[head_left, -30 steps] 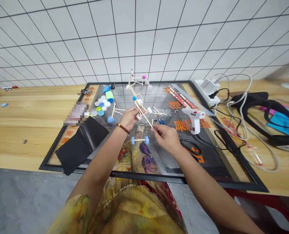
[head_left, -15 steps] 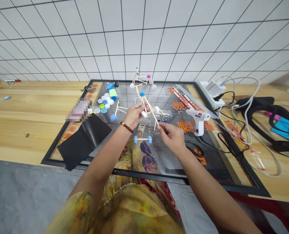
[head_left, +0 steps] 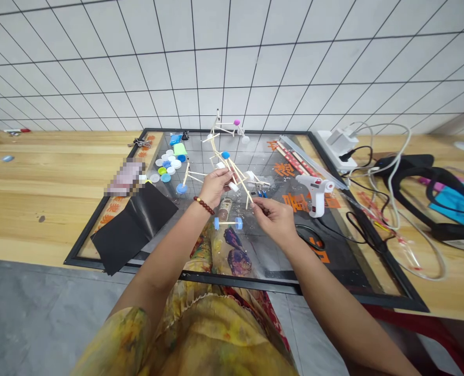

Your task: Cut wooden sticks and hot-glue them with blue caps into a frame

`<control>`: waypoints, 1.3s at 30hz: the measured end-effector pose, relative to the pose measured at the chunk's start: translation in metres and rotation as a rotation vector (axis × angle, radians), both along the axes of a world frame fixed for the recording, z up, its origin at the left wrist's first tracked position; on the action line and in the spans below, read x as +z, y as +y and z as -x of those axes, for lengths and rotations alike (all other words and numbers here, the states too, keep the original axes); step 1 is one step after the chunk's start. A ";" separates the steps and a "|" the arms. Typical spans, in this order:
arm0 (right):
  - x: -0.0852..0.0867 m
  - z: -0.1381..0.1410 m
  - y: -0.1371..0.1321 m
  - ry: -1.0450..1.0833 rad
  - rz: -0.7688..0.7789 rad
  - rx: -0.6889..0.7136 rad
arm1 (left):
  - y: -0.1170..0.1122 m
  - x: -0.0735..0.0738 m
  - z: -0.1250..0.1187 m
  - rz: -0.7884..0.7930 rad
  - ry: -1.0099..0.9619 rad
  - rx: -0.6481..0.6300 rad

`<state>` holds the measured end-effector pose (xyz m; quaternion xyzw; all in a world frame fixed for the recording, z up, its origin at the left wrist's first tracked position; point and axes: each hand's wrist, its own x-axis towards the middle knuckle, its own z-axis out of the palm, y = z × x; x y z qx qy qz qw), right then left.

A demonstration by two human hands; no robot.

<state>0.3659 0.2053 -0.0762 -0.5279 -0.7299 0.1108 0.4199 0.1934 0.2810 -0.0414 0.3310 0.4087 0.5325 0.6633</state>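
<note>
Between my hands, above the glass panel, is a small frame of thin wooden sticks [head_left: 237, 172] with a blue cap seat [head_left: 225, 155] and white bottle-cap wheels. My left hand [head_left: 216, 186] pinches the frame near a white wheel, fingers closed. The thumb and fingers of my right hand [head_left: 273, 216] close on the lower end of a stick of the same frame. Below them on the glass lies a stick axle with two blue cap wheels [head_left: 227, 223]. Other stick models stand behind, one with a pink piece [head_left: 237, 122] and one with a blue wheel [head_left: 181, 188].
Bottle caps [head_left: 170, 164] cluster at the left, near black sheets [head_left: 135, 224] and a blurred pinkish object [head_left: 125, 177]. To the right are a white glue gun [head_left: 316, 194], red patterned sticks [head_left: 294, 156], a power strip [head_left: 339, 156] and tangled cables [head_left: 392, 209]. A tiled wall rises behind.
The stick frame has turned slightly in my hands, so a second white wheel shows behind my left fingers. Both hands keep their grip, and the view has shifted a little.
</note>
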 end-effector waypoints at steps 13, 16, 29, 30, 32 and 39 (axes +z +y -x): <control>-0.003 -0.001 0.001 -0.031 0.038 0.016 | 0.001 -0.003 0.002 0.012 -0.005 -0.009; -0.002 -0.002 0.002 0.022 0.067 0.017 | 0.001 -0.003 0.001 0.015 -0.002 -0.006; -0.006 -0.002 0.005 0.075 0.048 0.022 | 0.002 -0.005 0.003 0.012 0.000 -0.010; -0.006 -0.002 0.005 0.070 0.045 0.021 | 0.002 -0.005 0.003 0.009 0.000 -0.012; -0.006 -0.002 0.005 0.072 0.046 0.016 | 0.002 -0.005 0.003 0.006 0.001 -0.014; -0.005 -0.002 0.005 0.065 0.036 0.026 | 0.002 -0.005 0.003 -0.015 0.009 -0.023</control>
